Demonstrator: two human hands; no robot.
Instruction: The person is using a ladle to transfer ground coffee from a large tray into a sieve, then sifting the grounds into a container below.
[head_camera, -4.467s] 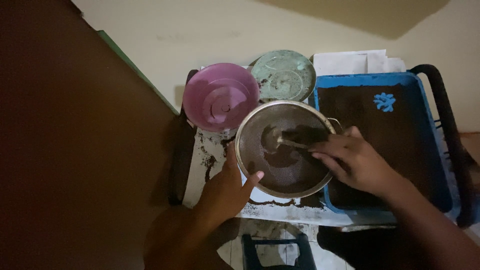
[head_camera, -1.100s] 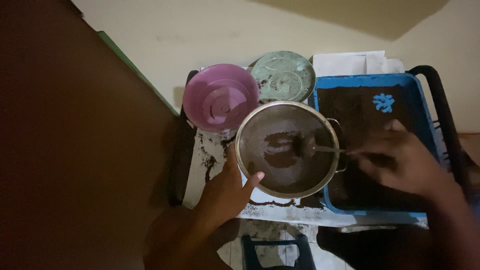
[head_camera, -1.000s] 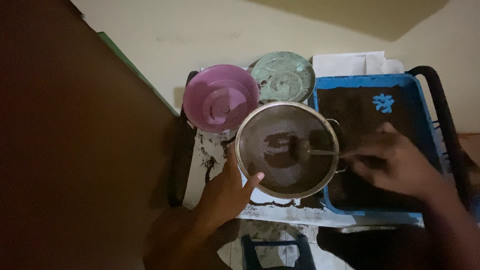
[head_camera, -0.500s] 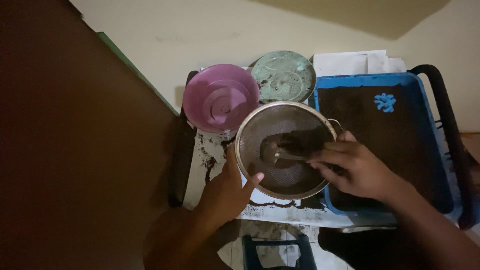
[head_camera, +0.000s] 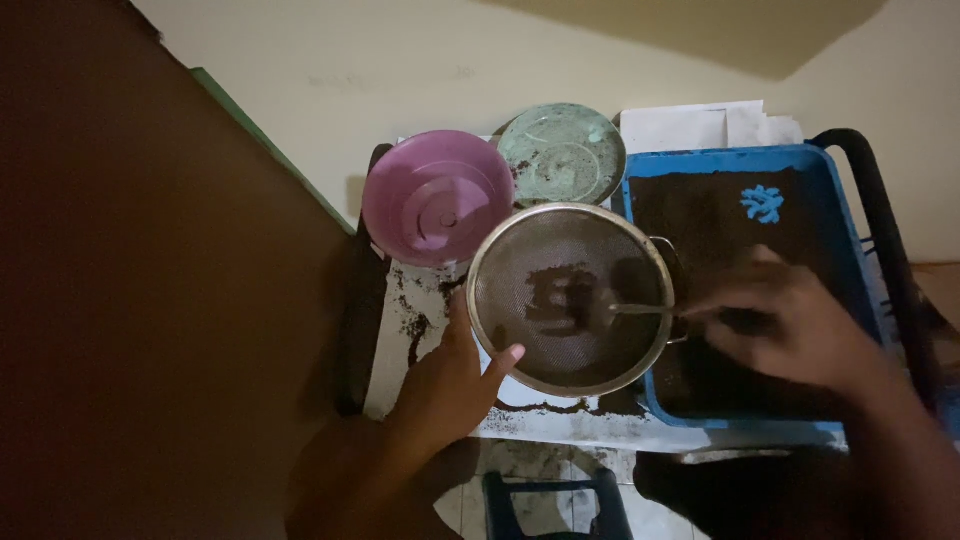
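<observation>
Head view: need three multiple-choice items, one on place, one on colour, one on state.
1. Where does the left hand rest?
A. On the near-left rim of the round metal mesh sieve
B. Inside the blue rectangular plastic tray
C. On the pale green round plate

2. What colour is the round plastic bowl left of the plate?
A. Yellow
B. Purple
C. Black

3. What does the sieve hold?
A. Clear water
B. Nothing
C. A clump of dark powder with a spoon in it

Key: 1 A, thumb lies along the rim; 2 B, plainly purple; 3 C, dark patch on the mesh, and the blurred right hand grips the spoon.
</observation>
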